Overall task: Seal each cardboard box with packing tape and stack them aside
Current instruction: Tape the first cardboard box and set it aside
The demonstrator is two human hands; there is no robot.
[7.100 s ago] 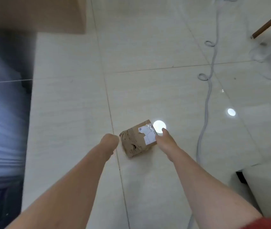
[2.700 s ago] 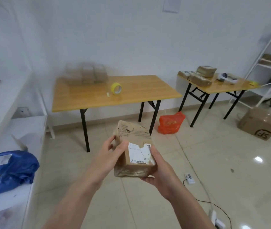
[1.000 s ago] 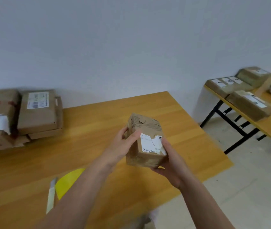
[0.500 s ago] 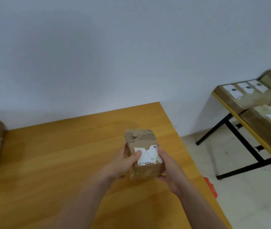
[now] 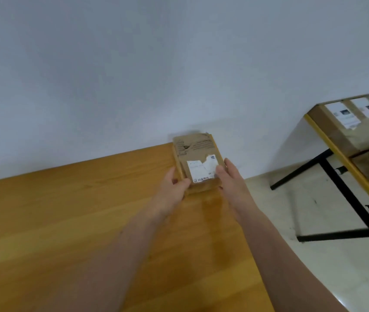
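The cardboard box [image 5: 198,162] was at the far right corner of the wooden table [image 5: 66,221], close to the wall. I could not tell if it rested there or was just above. To the right stood a second table [image 5: 341,152] carrying other boxes [image 5: 359,122]. The box's long axis ran away from the person, toward the wall. The left hand [image 5: 172,190] and the right hand [image 5: 230,179] gripped its two long sides, thumbs on top, both equally near. A torn white label [image 5: 202,171] faced up.

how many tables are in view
2: the near table, under the held box, and a second table at the right edge, partly cut off. Others may be hidden.
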